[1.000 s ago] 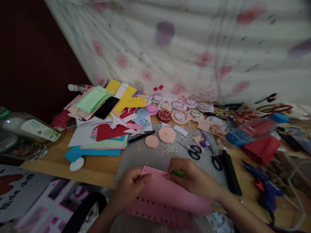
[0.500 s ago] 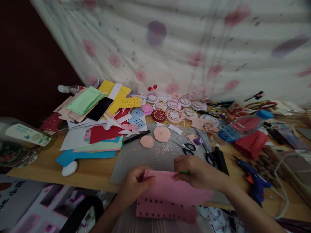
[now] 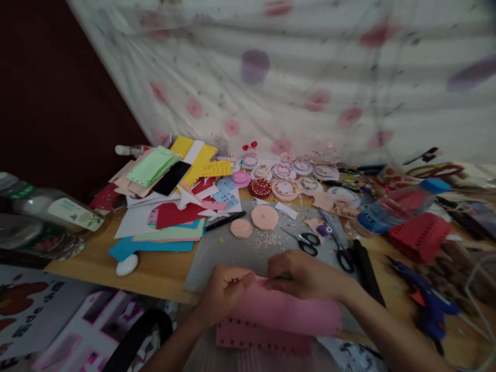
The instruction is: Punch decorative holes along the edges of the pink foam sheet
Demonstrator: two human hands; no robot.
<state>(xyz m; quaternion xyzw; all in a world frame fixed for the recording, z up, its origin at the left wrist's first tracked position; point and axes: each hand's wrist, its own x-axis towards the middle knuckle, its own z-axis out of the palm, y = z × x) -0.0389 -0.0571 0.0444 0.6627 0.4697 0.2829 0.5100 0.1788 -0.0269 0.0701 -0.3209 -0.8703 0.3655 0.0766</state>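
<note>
My left hand (image 3: 225, 289) pinches the upper left edge of a pink paper sheet (image 3: 287, 312), held low over the front of the table. My right hand (image 3: 304, 274) is closed at the same top edge, close beside the left. A bit of a small green tool (image 3: 284, 276) shows in its fingers; the rest is hidden, so its kind is unclear. Below the sheet hangs a darker pink strip with rows of holes (image 3: 263, 336). Beyond the hands, peach paper discs (image 3: 264, 217) and black-handled scissors (image 3: 308, 243) lie on a grey cutting mat (image 3: 232, 253).
Stacked coloured paper and a phone (image 3: 171, 178) lie at the left, near plastic bottles (image 3: 62, 206). Decorated paper rounds (image 3: 259, 188) stand at the back. On the right are a water bottle (image 3: 395, 209), a red punched paper piece (image 3: 420, 235) and a blue glue gun (image 3: 422, 299).
My hands have come closer together along the sheet's top edge, and the pink sheet's near part curls more. The whole view has shifted slightly, moving the table things rightward.
</note>
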